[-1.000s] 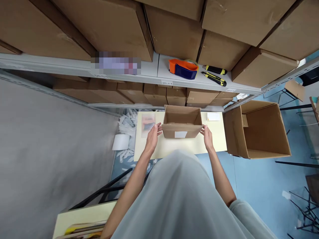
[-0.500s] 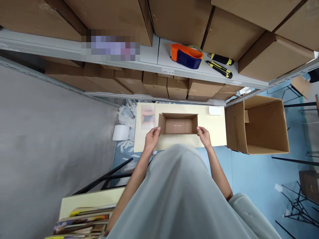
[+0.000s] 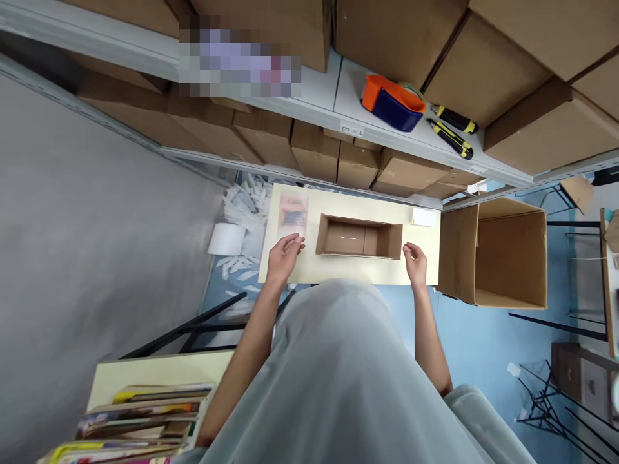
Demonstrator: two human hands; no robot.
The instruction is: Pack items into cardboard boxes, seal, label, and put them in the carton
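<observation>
A small open cardboard box [image 3: 358,237] rests upright on a pale yellow table [image 3: 333,274]. My left hand [image 3: 283,256] hovers just left of the box with its fingers loosely curled, holding nothing. My right hand [image 3: 416,264] is just right of the box, fingers apart and empty. Neither hand touches the box. A blurred printed sheet [image 3: 292,214] lies on the table beyond my left hand. A white card [image 3: 424,217] lies at the table's far right corner.
A large open carton [image 3: 500,254] stands right of the table. On the shelf above lie an orange and blue tape dispenser [image 3: 393,102] and two yellow-black utility knives [image 3: 449,129], among cardboard boxes. A stack of books [image 3: 135,419] sits lower left. Packing scraps [image 3: 244,209] litter the floor.
The box was tilted toward me, then set upright on the table. Both hands have let go of its sides and drawn slightly away.
</observation>
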